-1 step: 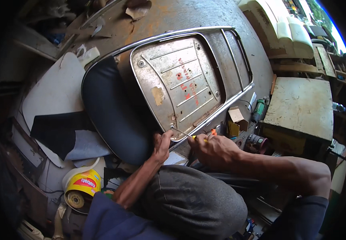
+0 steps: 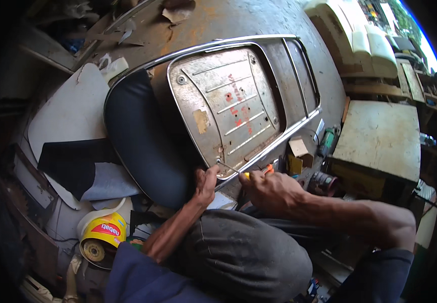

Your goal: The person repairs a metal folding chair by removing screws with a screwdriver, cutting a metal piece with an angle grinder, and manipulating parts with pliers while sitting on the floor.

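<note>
The right hand [image 2: 275,192] clamps its grip on a screwdriver [image 2: 247,175] angled to the metal panel [image 2: 228,117]. The left hand [image 2: 206,186] is near its tip, grip impossible to tell.

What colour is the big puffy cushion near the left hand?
The cushion looks plain black, and it shows best in the head view.

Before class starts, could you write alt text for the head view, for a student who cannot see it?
A person's right hand holds a screwdriver to a near corner of a scuffed metal panel, with the left hand at that corner. Beside the panel, on the left, is a black cushion; a yellow tub is at lower left.
</note>
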The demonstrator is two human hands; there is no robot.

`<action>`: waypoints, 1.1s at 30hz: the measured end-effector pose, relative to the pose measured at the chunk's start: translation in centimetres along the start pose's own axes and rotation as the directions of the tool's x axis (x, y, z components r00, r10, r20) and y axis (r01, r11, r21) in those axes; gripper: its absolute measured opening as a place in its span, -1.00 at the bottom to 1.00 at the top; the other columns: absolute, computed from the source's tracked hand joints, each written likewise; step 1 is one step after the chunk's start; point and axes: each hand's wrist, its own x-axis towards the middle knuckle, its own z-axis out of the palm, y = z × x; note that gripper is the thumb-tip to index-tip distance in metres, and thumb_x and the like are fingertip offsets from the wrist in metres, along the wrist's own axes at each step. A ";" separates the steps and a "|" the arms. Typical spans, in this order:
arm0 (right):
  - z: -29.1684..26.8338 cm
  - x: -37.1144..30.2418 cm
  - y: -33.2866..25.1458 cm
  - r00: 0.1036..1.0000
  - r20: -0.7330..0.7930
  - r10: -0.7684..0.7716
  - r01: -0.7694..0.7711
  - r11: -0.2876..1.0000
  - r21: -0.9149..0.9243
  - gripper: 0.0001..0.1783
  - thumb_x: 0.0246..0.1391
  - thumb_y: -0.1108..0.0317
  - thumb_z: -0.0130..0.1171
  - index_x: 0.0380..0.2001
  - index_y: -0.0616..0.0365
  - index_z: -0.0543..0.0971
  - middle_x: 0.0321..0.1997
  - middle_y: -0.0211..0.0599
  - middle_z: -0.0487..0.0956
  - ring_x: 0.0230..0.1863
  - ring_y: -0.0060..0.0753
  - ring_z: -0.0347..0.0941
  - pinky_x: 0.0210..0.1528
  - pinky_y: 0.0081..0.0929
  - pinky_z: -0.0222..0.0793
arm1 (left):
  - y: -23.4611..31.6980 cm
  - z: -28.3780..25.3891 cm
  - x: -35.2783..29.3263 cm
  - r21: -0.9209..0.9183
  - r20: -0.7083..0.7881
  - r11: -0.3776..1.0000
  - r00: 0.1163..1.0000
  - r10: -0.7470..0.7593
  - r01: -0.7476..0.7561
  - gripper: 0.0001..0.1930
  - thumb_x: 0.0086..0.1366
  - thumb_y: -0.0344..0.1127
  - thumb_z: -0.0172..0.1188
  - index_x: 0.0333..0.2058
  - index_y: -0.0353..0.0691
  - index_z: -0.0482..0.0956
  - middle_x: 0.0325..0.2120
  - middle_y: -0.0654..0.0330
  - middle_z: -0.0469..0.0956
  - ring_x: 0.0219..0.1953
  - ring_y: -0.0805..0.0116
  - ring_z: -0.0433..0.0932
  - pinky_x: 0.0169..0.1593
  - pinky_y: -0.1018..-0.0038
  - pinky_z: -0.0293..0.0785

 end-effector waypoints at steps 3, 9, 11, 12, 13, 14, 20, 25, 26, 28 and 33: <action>1.9 0.2 0.5 0.973 -0.207 0.104 -0.039 0.955 0.294 -0.50 0.15 0.33 0.15 0.08 0.47 0.52 -0.28 0.07 0.65 -0.33 -0.12 0.65 -0.26 -0.26 0.59 | -1.4 -0.1 -0.3 0.206 -0.017 0.973 0.993 0.113 -0.107 -0.79 0.10 -0.39 0.12 -0.38 -0.42 0.64 -0.33 0.15 0.64 -0.22 0.34 0.55 -0.08 0.35 0.42; -1.1 0.3 2.5 0.802 0.430 0.415 -0.536 0.181 0.825 -0.34 0.24 0.18 0.13 0.35 0.23 0.36 -0.14 0.16 0.69 -0.16 -0.07 0.68 -0.17 -0.16 0.54 | -0.4 -1.0 0.1 0.165 0.084 0.986 0.996 0.002 -0.016 -0.76 0.13 -0.32 0.17 -0.39 -0.44 0.64 -0.35 0.15 0.63 -0.23 0.42 0.50 -0.11 0.36 0.40; -1.3 -0.2 4.1 0.890 0.307 0.337 -0.456 0.648 0.610 -0.29 0.25 0.19 0.09 0.40 0.21 0.24 -0.18 0.20 0.67 -0.19 0.06 0.66 -0.18 -0.09 0.54 | 0.3 -0.5 -0.7 0.139 0.089 0.989 0.994 -0.071 0.058 -0.76 0.15 -0.35 0.18 -0.32 -0.46 0.64 -0.30 0.13 0.63 -0.18 0.39 0.53 -0.04 0.40 0.43; -1.5 -0.6 5.0 0.929 0.252 0.270 -0.358 0.830 0.429 -0.26 0.26 0.19 0.08 0.43 0.20 0.18 -0.20 0.22 0.66 -0.20 0.13 0.66 -0.18 -0.06 0.53 | 1.0 -0.2 -0.9 0.119 0.088 0.989 0.992 -0.094 0.083 -0.75 0.15 -0.37 0.19 -0.28 -0.47 0.64 -0.27 0.12 0.63 -0.16 0.37 0.55 -0.01 0.42 0.45; 0.3 -0.8 6.9 0.990 0.027 0.141 -0.142 0.937 0.318 -0.33 0.20 0.22 0.10 0.33 0.21 0.26 -0.28 0.17 0.64 -0.26 0.27 0.62 -0.23 0.02 0.51 | 1.2 -0.5 -0.9 0.006 0.151 0.994 0.983 -0.107 0.107 -0.74 0.16 -0.39 0.18 -0.24 -0.48 0.62 -0.25 0.11 0.62 -0.13 0.34 0.56 0.04 0.40 0.46; -0.4 -0.5 7.3 0.991 -0.067 0.116 -0.091 0.952 0.294 -0.40 0.15 0.24 0.14 0.23 0.19 0.32 -0.28 0.13 0.64 -0.26 0.25 0.62 -0.23 0.03 0.51 | 0.9 -1.2 -0.8 -0.110 0.208 0.984 0.972 -0.112 0.137 -0.73 0.17 -0.41 0.18 -0.20 -0.49 0.61 -0.23 0.10 0.62 -0.11 0.31 0.57 0.08 0.39 0.46; 6.3 5.9 8.5 0.914 -0.405 0.012 0.190 0.870 0.455 -0.59 -0.03 0.33 0.30 -0.11 0.09 0.40 -0.19 -0.01 0.57 -0.28 0.19 0.58 -0.28 0.01 0.50 | 2.6 -0.9 -1.9 -0.331 0.210 0.937 0.977 -0.043 0.112 -0.78 0.16 -0.43 0.22 -0.21 -0.40 0.62 -0.28 0.14 0.63 -0.20 0.36 0.59 0.00 0.39 0.50; 11.9 11.5 4.4 0.713 -0.701 0.003 0.355 0.861 0.365 -0.71 0.05 0.39 0.19 -0.19 0.18 0.36 -0.16 -0.06 0.49 -0.07 0.10 0.50 -0.15 -0.12 0.52 | 0.7 -2.7 -0.8 -0.269 0.211 0.962 0.977 0.018 0.041 -0.65 0.20 -0.42 0.14 -0.03 -0.38 0.54 -0.09 0.09 0.60 0.02 0.23 0.56 0.19 0.21 0.45; 11.9 11.6 4.2 0.713 -0.701 -0.017 0.353 0.872 0.339 -0.73 0.07 0.39 0.15 -0.18 0.19 0.37 -0.15 -0.07 0.50 -0.06 0.07 0.51 -0.16 -0.14 0.54 | 0.4 -2.8 -0.5 -0.254 0.228 0.967 0.972 0.050 0.010 -0.62 0.21 -0.38 0.11 0.01 -0.34 0.53 -0.02 0.10 0.57 0.08 0.21 0.52 0.24 0.20 0.40; 11.7 11.8 4.1 0.719 -0.693 -0.052 0.347 0.891 0.294 -0.73 0.10 0.37 0.12 -0.16 0.20 0.38 -0.15 -0.07 0.52 -0.06 0.04 0.52 -0.16 -0.17 0.58 | -0.1 -3.2 -0.2 -0.292 0.208 0.956 0.977 0.047 0.016 -0.58 0.20 -0.33 0.09 0.04 -0.32 0.50 0.02 0.10 0.55 0.12 0.20 0.50 0.28 0.19 0.36; 11.8 11.8 3.6 0.776 -0.631 -0.024 0.284 0.906 0.315 -0.70 0.14 0.32 0.09 -0.10 0.23 0.40 -0.16 -0.02 0.56 -0.06 0.03 0.54 -0.22 -0.15 0.60 | 0.6 -2.7 -0.8 -0.286 0.298 0.955 0.955 0.007 0.082 -0.54 0.23 -0.30 0.08 0.11 -0.30 0.47 0.09 0.13 0.51 0.21 0.23 0.45 0.36 0.20 0.28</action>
